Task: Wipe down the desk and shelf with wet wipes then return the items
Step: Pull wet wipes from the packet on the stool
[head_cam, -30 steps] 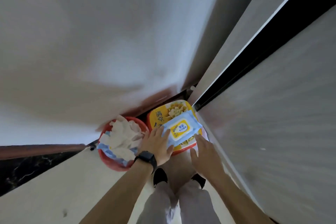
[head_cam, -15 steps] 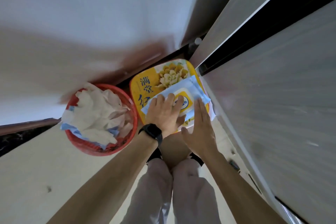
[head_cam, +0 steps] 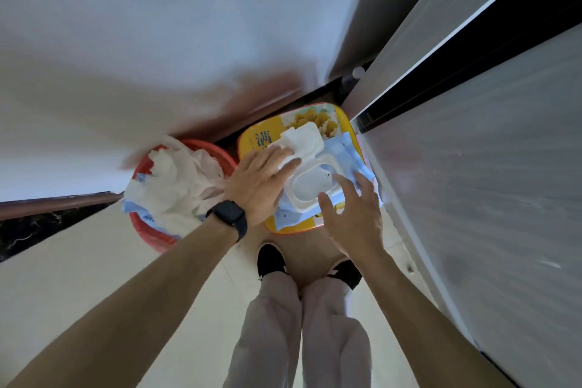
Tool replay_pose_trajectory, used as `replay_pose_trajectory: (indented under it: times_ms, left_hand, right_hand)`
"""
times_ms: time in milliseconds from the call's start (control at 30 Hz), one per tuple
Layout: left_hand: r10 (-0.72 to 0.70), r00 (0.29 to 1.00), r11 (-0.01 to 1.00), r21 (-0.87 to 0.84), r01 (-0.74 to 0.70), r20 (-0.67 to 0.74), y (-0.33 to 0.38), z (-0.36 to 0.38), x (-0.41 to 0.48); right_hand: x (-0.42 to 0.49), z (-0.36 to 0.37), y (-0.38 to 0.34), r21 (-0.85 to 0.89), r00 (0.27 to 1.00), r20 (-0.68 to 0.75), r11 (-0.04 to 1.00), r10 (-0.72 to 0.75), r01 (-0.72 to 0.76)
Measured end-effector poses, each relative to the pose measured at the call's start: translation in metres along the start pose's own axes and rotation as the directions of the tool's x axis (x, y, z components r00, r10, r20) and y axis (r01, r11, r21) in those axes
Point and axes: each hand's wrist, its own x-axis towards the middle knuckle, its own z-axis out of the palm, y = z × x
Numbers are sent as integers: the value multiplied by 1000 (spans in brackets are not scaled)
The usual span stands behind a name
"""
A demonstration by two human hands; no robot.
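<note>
Noted at frame centre: pale blue wet wipes pack (head_cam: 341,151), lying flat on top of a yellow tin (head_cam: 252,143) printed with flowers. White flip lid (head_cam: 304,138) of the pack standing open, hinged back toward the upper left; oval dispensing frame (head_cam: 310,187) exposed below it.

Left hand (head_cam: 258,186), entering from lower left with a dark wristwatch (head_cam: 228,217): fingers extended and nearly straight, laid against the open lid and the left edge of the pack. Nothing clasped.

Right hand (head_cam: 356,214), entering from lower right: fingers spread and relaxed over the lower right part of the pack, thumb beside the near edge of the dispensing frame. Nothing clasped; contact with the pack not determinable.

Just left of the tin: red basket (head_cam: 151,238), heaped with crumpled white wipes (head_cam: 176,179). Lower centre: black shoes (head_cam: 271,258) and pale trousers. Right side of frame: grey cabinet panel (head_cam: 472,183), blurred.
</note>
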Motion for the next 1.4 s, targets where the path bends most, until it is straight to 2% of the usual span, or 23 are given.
replay_pose_trajectory:
  times_ms: [67, 133, 233, 267, 333, 367, 400, 467, 533, 567, 667, 733, 800, 867, 933, 1000, 1133, 1233, 1300, 1400]
  left_hand:
    - [-57, 994, 985, -155, 71, 94, 8, 11, -14]
    - [-183, 979, 923, -326, 202, 91, 15, 15, -20]
    - [-375, 914, 729, -561, 392, 153, 25, 11, -15]
    - [-452, 870, 619, -632, 466, 199, 28, 7, -11]
    - [-569, 753, 363, -720, 592, 332, 29, -5, -2]
    - [-591, 711, 271, -736, 620, 381, 27, -10, 2]
    - [-591, 699, 246, -735, 632, 403, 24, -13, 4]
    - [-558, 715, 295, -705, 645, 421, 19, -16, 6]
    - [-514, 737, 366, -666, 651, 438, 16, -17, 4]
    - [-478, 767, 436, -643, 630, 427, 15, -15, 2]
    - [-347, 866, 684, -535, 496, 360, 12, -11, -6]
    - [-313, 891, 768, -464, 442, 329, 11, -10, -10]
    - [-303, 903, 790, -449, 418, 306, 12, -7, -14]
    - [-296, 912, 781, -479, 402, 284, 12, 0, -17]
    - [-295, 913, 767, -499, 402, 282, 14, 5, -19]
    - [-305, 908, 758, -504, 413, 286, 15, 6, -18]
    - [-317, 908, 761, -498, 417, 275, 15, 3, -15]
    - [-317, 904, 772, -476, 422, 288, 14, 0, -14]
    - [-322, 897, 780, -453, 432, 302, 15, -1, -13]
    - [-342, 882, 793, -404, 456, 324, 18, -4, -11]
  right_hand:
    - [8, -1, -10, 122, 993, -51, 987, 109, -102]
    - [17, 1, -20, 206, 973, -68, 957, 220, -203]
    - [27, 7, -32, 234, 945, -51, 924, 323, -303]
    - [26, 10, -36, 232, 946, -82, 929, 313, -287]
    - [14, 15, -43, 171, 958, -223, 975, 180, -143]
    - [5, 18, -45, 131, 960, -268, 990, 79, -45]
    - [-4, 23, -46, 105, 968, -250, 994, -16, 44]
    - [-19, 32, -46, 170, 990, -33, 976, -135, 138]
    - [-30, 35, -47, 234, 965, 200, 965, -170, 122]
    - [-33, 35, -46, 234, 955, 252, 967, -157, 97]
    - [-32, 27, -39, 290, 978, 196, 957, -77, 17]
    - [-24, 19, -35, 335, 993, 114, 942, -17, -23]
    - [-6, 12, -31, 265, 999, 21, 963, -47, 40]
    - [15, 10, -24, 22, 972, -37, 973, -230, 231]
    - [34, 12, -17, -234, 892, 8, 866, -452, 442]
    - [45, 12, -12, -361, 822, 95, 750, -562, 554]
    - [57, 3, -18, -558, 689, 259, 477, -677, 679]
    - [62, 3, -29, -595, 641, 370, 359, -672, 719]
    - [60, 2, -33, -571, 648, 378, 384, -661, 725]
    - [57, -4, -29, -426, 677, 291, 541, -677, 725]
